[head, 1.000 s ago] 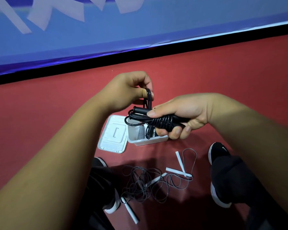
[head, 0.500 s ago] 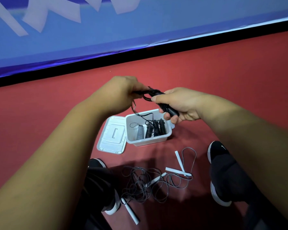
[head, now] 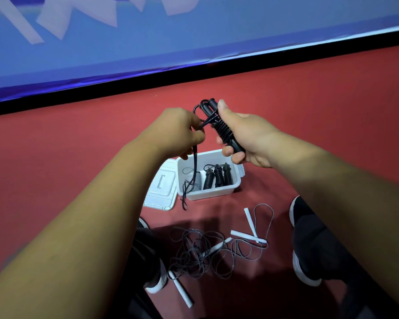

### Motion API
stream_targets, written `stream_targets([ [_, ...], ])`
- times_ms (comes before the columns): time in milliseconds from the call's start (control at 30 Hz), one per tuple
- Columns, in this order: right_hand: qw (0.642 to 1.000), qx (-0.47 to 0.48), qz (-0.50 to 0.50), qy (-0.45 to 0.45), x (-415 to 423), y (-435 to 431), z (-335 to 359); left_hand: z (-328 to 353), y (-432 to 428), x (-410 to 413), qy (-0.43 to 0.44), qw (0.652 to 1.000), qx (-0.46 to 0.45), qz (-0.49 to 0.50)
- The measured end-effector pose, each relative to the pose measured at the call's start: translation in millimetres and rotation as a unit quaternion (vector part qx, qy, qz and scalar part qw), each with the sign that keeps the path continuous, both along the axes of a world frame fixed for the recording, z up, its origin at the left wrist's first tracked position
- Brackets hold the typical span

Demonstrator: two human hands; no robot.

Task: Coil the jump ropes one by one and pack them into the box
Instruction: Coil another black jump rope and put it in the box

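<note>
My right hand [head: 247, 137] grips a black jump rope [head: 224, 130], its cord wound round the two handles, held above the box. My left hand [head: 177, 132] pinches the loose end of that cord, and a tail of it hangs down past the box's left wall. The white plastic box [head: 213, 193] stands open on the red floor with several coiled ropes upright inside. Nearer me lies a tangle of grey ropes with white handles [head: 207, 252].
The box's white lid [head: 161, 187] lies flat against its left side. My two black shoes [head: 302, 238] flank the tangled ropes. A blue banner with a black base strip runs along the far edge of the floor.
Both hands have risen, and the wound rope has turned from lying across to nearly upright. My left hand has pulled a length of cord free, which now hangs down.
</note>
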State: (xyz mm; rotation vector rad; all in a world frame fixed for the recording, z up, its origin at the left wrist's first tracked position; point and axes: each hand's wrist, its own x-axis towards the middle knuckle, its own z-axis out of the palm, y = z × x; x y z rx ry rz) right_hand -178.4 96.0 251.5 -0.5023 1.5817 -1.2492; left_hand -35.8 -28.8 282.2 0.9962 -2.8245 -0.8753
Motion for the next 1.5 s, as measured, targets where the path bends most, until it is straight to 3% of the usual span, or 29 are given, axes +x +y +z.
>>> stream_targets([
  [300, 0.996, -0.008, -0.068, -0.060, -11.7, -1.2, -0.4, 6.1, -2.5, -4.0, 0.099, 0.993, 0.057, 0.041],
  [433, 0.993, -0.014, -0.076, -0.087, -12.9, -0.8, 3.7, 7.9, 1.0, -4.2, 0.192, 0.945, 0.265, 0.017],
  [467, 0.993, -0.017, -0.076, -0.091, -13.8, -0.7, 5.3, 9.2, 2.5, -4.1, 0.194, 0.942, 0.275, 0.004],
  [600, 0.993, -0.016, -0.076, -0.093, -15.7, 1.3, 10.4, 10.1, 0.1, -0.8, 0.122, 0.982, 0.137, -0.046],
  [700, 0.993, -0.013, -0.068, -0.097, -15.4, 2.3, 10.1, 8.0, -6.6, 1.7, 0.083, 0.992, 0.062, -0.066],
  [1267, 0.989, -0.068, 0.045, -0.120, 1.1, 9.4, 20.5, -6.0, -20.1, 2.9, 0.074, 0.993, 0.087, -0.035],
  [1433, 0.977, -0.032, 0.158, -0.140, -6.2, 17.6, 21.4, -6.0, -13.5, 4.7, 0.059, 0.991, 0.122, -0.018],
  [1500, 0.966, -0.023, 0.210, -0.150, -8.1, 21.5, 23.0, -3.1, -13.2, 6.3, 0.080, 0.994, 0.070, -0.024],
])
